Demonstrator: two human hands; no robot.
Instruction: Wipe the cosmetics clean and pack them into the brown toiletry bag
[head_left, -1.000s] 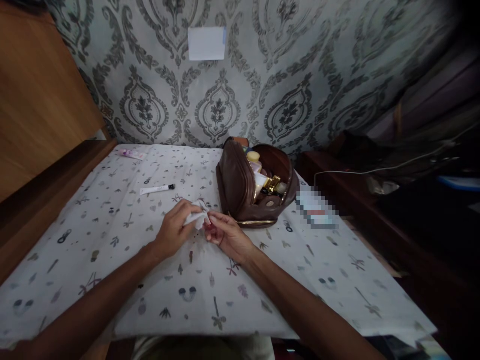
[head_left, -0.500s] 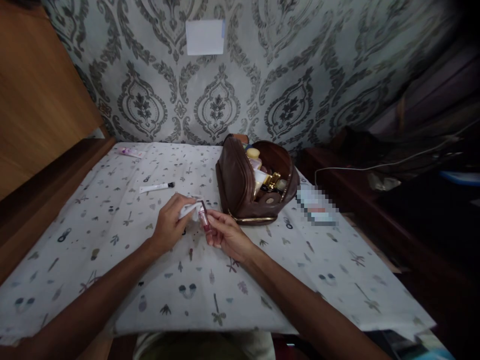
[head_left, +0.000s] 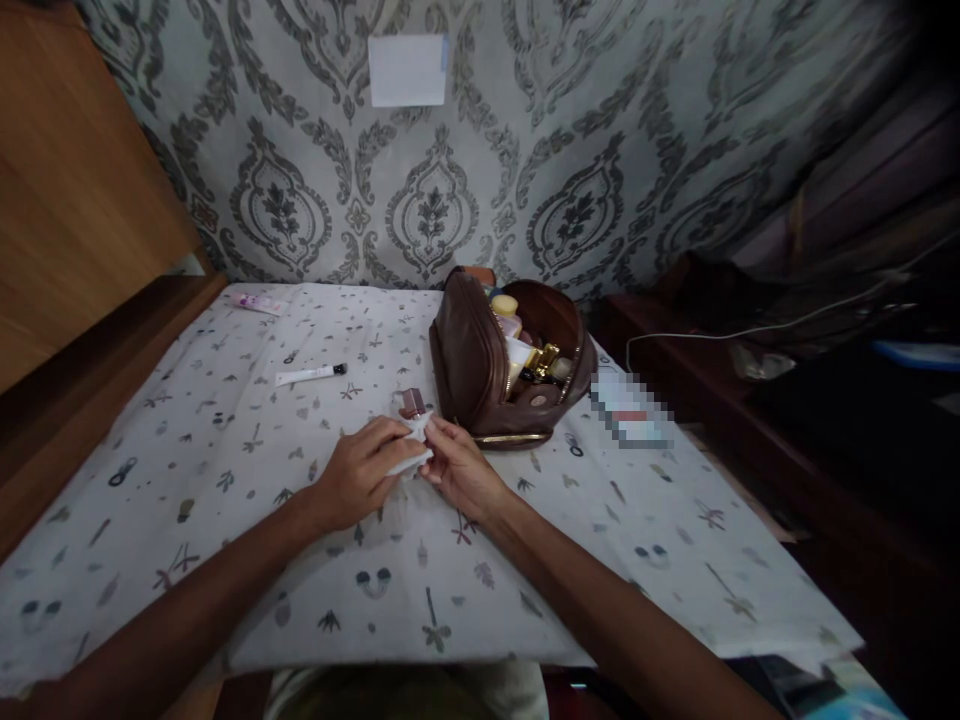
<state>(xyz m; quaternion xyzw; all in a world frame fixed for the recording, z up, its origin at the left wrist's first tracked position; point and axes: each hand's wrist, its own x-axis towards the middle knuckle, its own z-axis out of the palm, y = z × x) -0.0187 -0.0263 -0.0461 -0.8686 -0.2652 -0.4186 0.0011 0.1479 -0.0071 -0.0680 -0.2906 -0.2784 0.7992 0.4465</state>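
My left hand (head_left: 364, 470) is closed on a white tissue (head_left: 411, 455) over the middle of the patterned cloth. The tissue wraps round part of a small pinkish bottle (head_left: 412, 402), whose reddish-brown upper end sticks out above the fingers. My right hand (head_left: 457, 465) is closed beside it, its fingertips against the tissue and the covered part of the bottle. Just right of the hands stands an open brown bag (head_left: 480, 350) holding several cosmetic items, among them a yellow-capped container (head_left: 504, 304) and gold-coloured pieces (head_left: 546, 358).
A white tube with a black cap (head_left: 310, 375) lies left of the bag. A pink tube (head_left: 256, 303) is at the cloth's back left. A blurred-out item (head_left: 631, 408) lies right of the bag. A white cable (head_left: 712, 333) runs along the dark furniture at right.
The tissue has moved onto the bottle and now covers its lower part. My left hand has shifted right, closer to my right hand.
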